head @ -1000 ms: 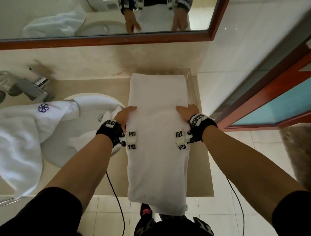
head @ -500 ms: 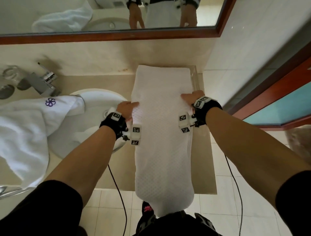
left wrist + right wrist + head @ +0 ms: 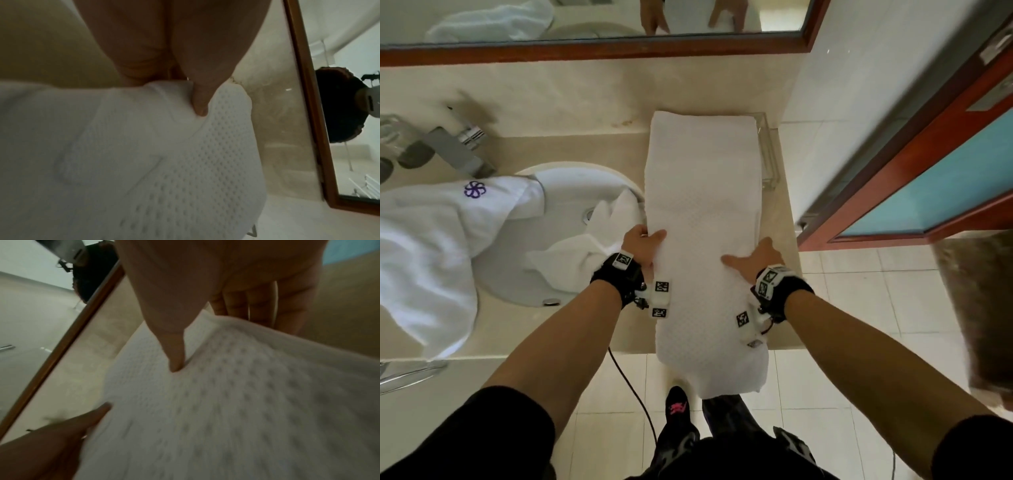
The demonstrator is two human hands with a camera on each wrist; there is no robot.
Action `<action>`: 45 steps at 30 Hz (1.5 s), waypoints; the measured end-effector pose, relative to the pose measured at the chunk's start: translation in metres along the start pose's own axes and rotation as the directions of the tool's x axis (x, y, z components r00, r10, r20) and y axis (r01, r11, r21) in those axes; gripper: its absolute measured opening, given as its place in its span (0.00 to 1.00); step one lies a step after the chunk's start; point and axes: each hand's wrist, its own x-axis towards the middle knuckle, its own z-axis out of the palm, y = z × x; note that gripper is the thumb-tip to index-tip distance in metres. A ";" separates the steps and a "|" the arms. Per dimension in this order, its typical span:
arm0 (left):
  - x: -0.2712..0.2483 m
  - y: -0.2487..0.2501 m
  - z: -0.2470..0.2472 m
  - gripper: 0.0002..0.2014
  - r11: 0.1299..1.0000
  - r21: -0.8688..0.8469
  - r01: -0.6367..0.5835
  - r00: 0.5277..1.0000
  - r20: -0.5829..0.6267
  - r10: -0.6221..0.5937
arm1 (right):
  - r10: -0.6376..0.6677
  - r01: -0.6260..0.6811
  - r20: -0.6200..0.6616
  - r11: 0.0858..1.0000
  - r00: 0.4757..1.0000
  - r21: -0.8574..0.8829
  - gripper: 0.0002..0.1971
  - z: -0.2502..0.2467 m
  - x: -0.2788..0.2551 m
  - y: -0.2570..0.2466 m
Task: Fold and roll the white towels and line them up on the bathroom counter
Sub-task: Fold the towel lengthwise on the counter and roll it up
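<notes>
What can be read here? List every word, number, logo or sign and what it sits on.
No legible words or numbers.
Purple flower emblem, no lettering: on the white towel draped over the sink.
Black-and-white coded squares: on the wrist bands, patterns only.
Pink mark on the shoe: too blurred to read.

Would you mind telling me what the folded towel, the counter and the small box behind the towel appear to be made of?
Folded towel: white woven cloth, probably cotton, with a dotted waffle texture. It dents under the left hand and right hand.
Counter: glossy beige stone, perhaps marble, going by its faint mottling.
Small box: clear acrylic or glass, since the counter shows through it.
</notes>
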 end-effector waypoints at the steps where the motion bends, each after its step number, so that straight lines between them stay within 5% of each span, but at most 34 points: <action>1: -0.005 -0.002 0.001 0.16 0.999 -0.033 0.043 0.998 0.042 -0.041 | -0.012 0.012 0.000 1.000 1.000 0.003 0.49 0.006 -0.004 0.008; 4: -0.023 -0.021 -0.003 0.26 0.986 0.036 0.163 0.961 0.220 -0.167 | -0.027 0.030 -0.026 0.989 0.999 0.141 0.33 0.011 -0.008 0.026; 6: -0.029 -0.042 -0.007 0.27 0.973 0.185 0.137 0.942 0.279 -0.186 | -0.060 0.068 -0.041 0.975 0.997 0.214 0.25 0.009 -0.008 0.029; 10: -0.038 -0.046 -0.007 0.18 0.978 0.192 0.079 0.976 0.184 -0.115 | -0.137 0.156 -0.124 0.974 0.983 0.162 0.18 -0.006 -0.010 0.029; 14: -0.042 -0.039 0.001 0.24 0.981 0.196 0.005 0.997 0.076 -0.021 | -0.043 0.068 -0.128 0.978 0.991 0.196 0.22 -0.011 -0.006 0.026; 19: -0.049 -0.055 0.004 0.24 0.961 0.271 0.063 0.998 -0.035 -0.055 | 0.104 -0.113 0.055 0.972 0.993 0.204 0.44 0.003 -0.030 0.038; 21: -0.052 -0.054 0.003 0.24 0.959 0.273 0.073 0.997 -0.055 -0.060 | 0.073 -0.095 0.130 0.979 0.989 0.178 0.38 0.005 -0.031 0.047; 24: -0.057 -0.056 0.003 0.19 0.968 0.248 0.045 0.997 -0.069 -0.029 | 0.015 -0.031 0.072 0.974 0.997 0.225 0.26 0.007 -0.030 0.057; 28: -0.066 -0.065 0.001 0.30 0.938 0.345 0.041 0.998 0.028 -0.054 | 0.010 -0.009 -0.005 0.976 1.000 0.218 0.29 0.016 -0.038 0.061; 35: -0.087 -0.079 -0.019 0.17 0.936 0.351 0.033 0.947 0.288 -0.141 | 0.073 -0.081 0.061 0.989 0.995 0.124 0.37 0.012 -0.057 0.062; 38: -0.087 -0.085 -0.023 0.16 0.936 0.340 -0.085 0.972 0.236 0.002 | 0.001 -0.001 0.083 1.000 0.997 0.011 0.29 0.009 -0.059 0.062; 40: -0.090 -0.083 -0.024 0.16 0.960 0.254 -0.117 0.987 0.135 0.085 | -0.077 0.070 0.033 0.982 0.996 0.176 0.21 0.006 -0.058 0.059; 43: -0.103 -0.081 -0.022 0.18 0.990 -0.056 0.128 0.957 0.269 -0.108 | -0.089 0.114 -0.083 0.920 0.993 0.375 0.13 0.007 -0.064 0.055; 45: -0.113 -0.089 -0.021 0.16 0.976 -0.037 0.213 0.895 0.409 -0.179 | -0.061 0.102 -0.105 0.893 0.993 0.438 0.14 0.016 -0.066 0.060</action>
